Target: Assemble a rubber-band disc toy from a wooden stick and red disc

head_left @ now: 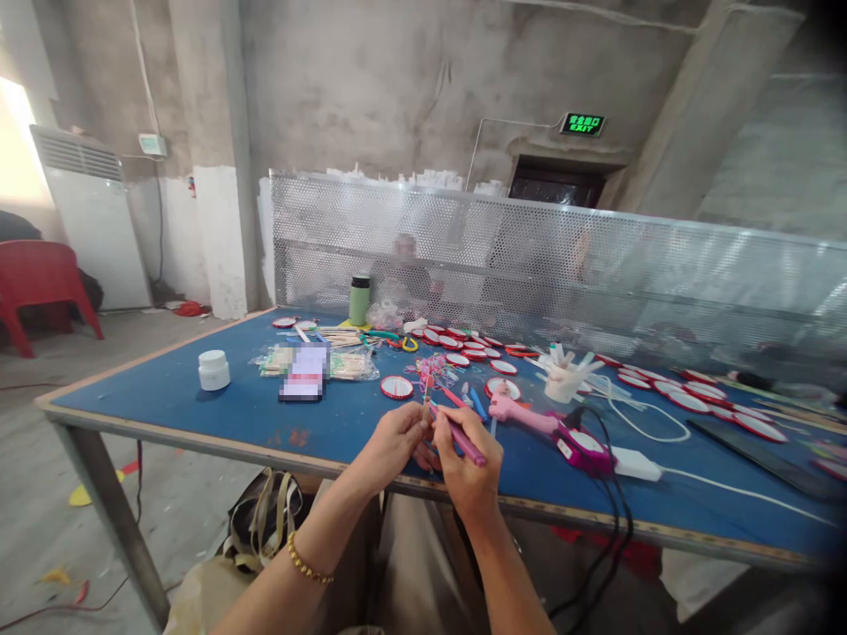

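Observation:
My left hand (pixel 395 443) is closed in a pinch on a thin wooden stick (pixel 427 397) that points up over the blue table (pixel 198 401). My right hand (pixel 468 459) is closed round a pink pen-like stick (pixel 461 436), whose tip meets the left hand's fingers. Both hands hover above the table's near edge. Just beyond them lie a round red-rimmed disc (pixel 397 386), a tangle of coloured bands (pixel 433 366) and a pink glue gun (pixel 529 416).
Several red-rimmed discs (pixel 688 399) spread across the table to the right. A white jar (pixel 213 369), green bottle (pixel 359 300), bags of wooden sticks (pixel 344 360), white charger (pixel 635 463) with cables lie about. A perforated metal screen (pixel 562 256) backs the table, a person behind it. Red chair (pixel 40 287) at left.

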The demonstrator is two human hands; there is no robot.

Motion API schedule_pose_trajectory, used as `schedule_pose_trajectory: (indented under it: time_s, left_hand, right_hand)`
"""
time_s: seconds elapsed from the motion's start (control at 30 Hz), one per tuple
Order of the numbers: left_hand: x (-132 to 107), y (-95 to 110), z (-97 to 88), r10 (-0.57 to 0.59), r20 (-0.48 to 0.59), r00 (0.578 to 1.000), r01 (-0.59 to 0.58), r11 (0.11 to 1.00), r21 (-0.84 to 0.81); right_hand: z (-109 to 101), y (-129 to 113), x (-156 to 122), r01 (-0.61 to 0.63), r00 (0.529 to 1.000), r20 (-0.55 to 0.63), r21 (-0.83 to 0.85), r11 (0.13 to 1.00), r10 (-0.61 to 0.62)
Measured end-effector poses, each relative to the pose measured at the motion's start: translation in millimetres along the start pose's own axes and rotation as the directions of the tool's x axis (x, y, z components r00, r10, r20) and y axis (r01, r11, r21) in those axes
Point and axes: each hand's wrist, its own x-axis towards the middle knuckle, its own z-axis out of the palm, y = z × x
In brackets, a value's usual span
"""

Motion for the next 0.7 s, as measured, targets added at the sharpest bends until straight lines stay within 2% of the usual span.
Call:
schedule_pose_trajectory:
  time_s: [0.47,0.7]
  left_hand:
    - [1.0,-3.1,-1.0,0.005,0.006,1.0,-0.005,1.0,0.0]
    - [0.2,0.2,-0.5,0.007,-0.001,1.0,-0.007,1.0,-0.012]
  right_hand:
    - [-0.5,-1.1,0.0,-0.042,0.998,-0.038,-0.034,0.999,0.041]
    - [-0.2,-1.5,0.5,0.003,1.0,0.007,-0.017,1.0,-0.003]
